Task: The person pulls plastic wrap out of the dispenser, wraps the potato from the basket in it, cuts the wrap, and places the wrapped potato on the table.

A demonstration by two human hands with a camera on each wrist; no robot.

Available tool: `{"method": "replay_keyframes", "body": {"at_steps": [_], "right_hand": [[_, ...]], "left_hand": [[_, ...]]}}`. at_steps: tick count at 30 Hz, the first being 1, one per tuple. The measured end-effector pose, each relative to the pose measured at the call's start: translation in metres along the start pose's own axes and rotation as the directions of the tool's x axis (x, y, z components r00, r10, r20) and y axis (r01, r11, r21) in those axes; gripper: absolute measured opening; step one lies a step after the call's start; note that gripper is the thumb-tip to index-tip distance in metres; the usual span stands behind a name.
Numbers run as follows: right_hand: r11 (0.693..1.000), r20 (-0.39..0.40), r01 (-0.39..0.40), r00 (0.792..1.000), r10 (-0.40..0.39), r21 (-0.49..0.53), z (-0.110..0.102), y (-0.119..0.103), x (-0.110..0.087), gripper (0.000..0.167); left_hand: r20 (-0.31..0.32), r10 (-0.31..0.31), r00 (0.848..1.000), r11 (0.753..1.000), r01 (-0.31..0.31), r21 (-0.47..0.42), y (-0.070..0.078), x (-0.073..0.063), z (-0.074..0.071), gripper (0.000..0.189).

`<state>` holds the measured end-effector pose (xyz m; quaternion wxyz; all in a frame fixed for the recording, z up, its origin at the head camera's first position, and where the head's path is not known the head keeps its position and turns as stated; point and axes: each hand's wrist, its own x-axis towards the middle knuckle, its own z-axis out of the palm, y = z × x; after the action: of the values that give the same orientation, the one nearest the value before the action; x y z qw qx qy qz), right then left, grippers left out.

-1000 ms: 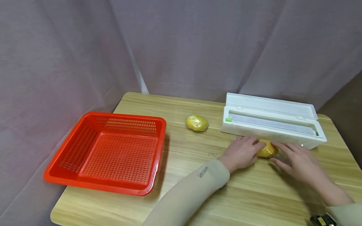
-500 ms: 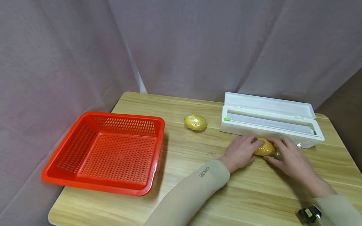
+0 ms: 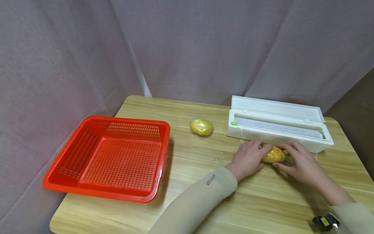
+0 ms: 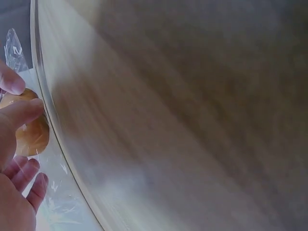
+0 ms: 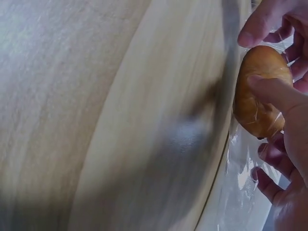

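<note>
A yellow-orange mango [image 3: 273, 154], wrapped in clear cling film [image 5: 243, 168], lies on the table in front of the white box. My left hand [image 3: 248, 159] holds it from the left, thumb over its top; this hand hides the left part. At the other end, my right hand [image 3: 302, 165] curls its fingers onto the mango's far right edge, thumb close at the near side. Both wrist views catch the mango [image 4: 33, 137] between the two hands, with shiny film around it. A second wrapped yellow fruit [image 3: 201, 126] rests to the left, apart from both hands.
Right behind the hands stands a long white cling film box [image 3: 277, 137], its lid [image 3: 276, 107] raised and a roll [image 3: 277, 127] inside, with a green slider [image 3: 234, 123] on its rim. A red plastic basket [image 3: 165, 152] occupies the table's left side. Grey curtains [image 3: 204, 48] hang behind.
My right hand has moved slightly left and closer round the mango's right end. The left hand stays on it. Basket, box and second fruit have not moved on the table.
</note>
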<state>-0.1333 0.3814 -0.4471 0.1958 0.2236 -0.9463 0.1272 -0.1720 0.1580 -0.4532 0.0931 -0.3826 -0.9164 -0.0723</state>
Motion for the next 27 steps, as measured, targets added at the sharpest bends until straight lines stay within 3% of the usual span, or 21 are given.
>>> {"method": "replay_keyframes", "body": {"at_steps": [6, 13, 18, 21, 27], "right_hand": [[0.999, 0.042, -0.028, 0.999, 0.027, 0.021, -0.009, -0.004, 0.000, 0.075], [1.000, 0.033, -0.009, 0.999, 0.008, 0.030, -0.015, -0.006, 0.002, 0.074], [0.999, 0.025, -0.007, 1.000, 0.006, 0.046, -0.017, -0.006, 0.001, 0.092], [0.997, 0.003, -0.006, 1.000, 0.006, 0.072, -0.018, -0.007, 0.000, 0.099], [0.995, -0.045, -0.052, 0.997, 0.056, 0.087, -0.016, -0.010, -0.003, 0.090]], "left_hand": [[0.014, -0.013, 1.000, 1.000, 0.013, -0.003, 0.004, 0.002, -0.004, 0.072], [-0.001, -0.007, 1.000, 0.999, 0.007, -0.034, 0.003, 0.005, -0.009, 0.064], [0.017, 0.017, 1.000, 0.998, -0.017, -0.053, -0.001, 0.008, -0.014, 0.063], [0.041, 0.012, 0.999, 0.994, -0.008, -0.106, -0.004, 0.010, -0.021, 0.062], [0.109, -0.007, 0.994, 0.966, 0.035, -0.254, -0.012, 0.019, -0.036, 0.063]]}}
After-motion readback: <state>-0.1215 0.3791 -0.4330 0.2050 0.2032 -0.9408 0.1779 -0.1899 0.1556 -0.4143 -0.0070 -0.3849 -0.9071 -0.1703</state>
